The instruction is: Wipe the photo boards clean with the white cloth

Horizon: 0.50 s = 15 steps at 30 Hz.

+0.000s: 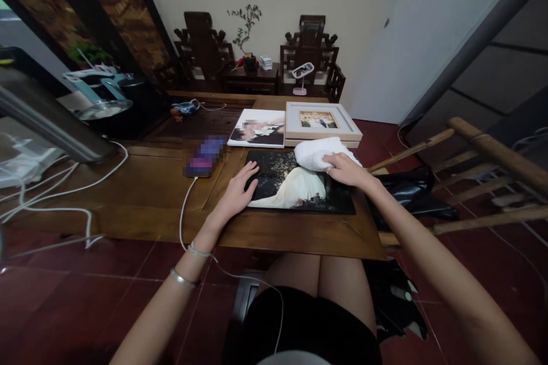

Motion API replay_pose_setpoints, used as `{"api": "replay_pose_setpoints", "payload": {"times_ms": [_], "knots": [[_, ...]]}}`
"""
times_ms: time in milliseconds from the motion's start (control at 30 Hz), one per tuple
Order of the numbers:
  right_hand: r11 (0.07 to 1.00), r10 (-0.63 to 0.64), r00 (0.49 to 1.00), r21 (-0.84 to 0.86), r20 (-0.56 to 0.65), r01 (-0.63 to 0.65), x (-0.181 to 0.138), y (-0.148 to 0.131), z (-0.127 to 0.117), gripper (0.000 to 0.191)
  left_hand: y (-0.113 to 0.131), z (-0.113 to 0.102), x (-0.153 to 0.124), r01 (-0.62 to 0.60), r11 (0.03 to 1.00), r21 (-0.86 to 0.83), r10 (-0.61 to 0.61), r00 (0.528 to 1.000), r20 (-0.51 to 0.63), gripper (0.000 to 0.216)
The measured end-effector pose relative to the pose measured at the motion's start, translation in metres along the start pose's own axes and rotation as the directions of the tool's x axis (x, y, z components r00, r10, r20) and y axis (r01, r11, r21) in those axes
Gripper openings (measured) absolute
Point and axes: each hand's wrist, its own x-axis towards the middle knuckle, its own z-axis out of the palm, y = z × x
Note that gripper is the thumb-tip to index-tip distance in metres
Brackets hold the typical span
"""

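Observation:
A dark glossy photo print (pixel 299 185) showing a white dress lies flat on the wooden table (pixel 141 182) in front of me. My left hand (pixel 238 191) rests on the print's left edge, fingers spread flat. At the print's upper right, my right hand (pixel 346 169) presses down on a folded white cloth (pixel 319 153), fingers curled over it.
Behind the print lie another photo panel (pixel 259 128) and a light framed picture (pixel 321 121). A phone (pixel 205 155) with a white cable (pixel 183 217) lies to the left. Bamboo chair rails (pixel 471 148) and a black bag (pixel 411 191) stand right. Dark chairs, a plant and a small mirror stand behind.

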Motion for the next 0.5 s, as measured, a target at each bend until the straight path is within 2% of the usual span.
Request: {"api": "replay_pose_setpoints", "payload": {"times_ms": [100, 233, 300, 400, 500], "knots": [[0.999, 0.048, 0.999, -0.005, -0.013, -0.048, 0.01, -0.013, 0.005, 0.022, 0.0, 0.0, 0.0, -0.001, 1.0, -0.002, 0.001, 1.0, 0.003, 0.038], [0.998, 0.07, 0.997, -0.004, -0.032, -0.07, 0.018, -0.055, 0.02, 0.034, 0.0, 0.0, 0.0, -0.005, 1.0, -0.005, 0.005, 1.0, 0.002, 0.037], [1.0, 0.016, 1.0, 0.003, -0.026, -0.016, 0.015, -0.08, 0.029, 0.038, 0.0, 0.0, 0.0, -0.002, 1.0, -0.004, 0.002, 1.0, 0.0, 0.037], [0.989, -0.138, 0.99, 0.053, 0.017, 0.137, -0.001, -0.113, 0.037, 0.042, 0.0, -0.001, 0.0, 0.001, 1.0, 0.003, -0.001, 1.0, 0.014, 0.036], [0.958, -0.259, 0.964, 0.143, 0.052, 0.249, -0.03, -0.129, 0.035, 0.042, 0.001, -0.002, 0.0, -0.004, 1.0, 0.005, 0.004, 0.999, 0.036, 0.037]]}}
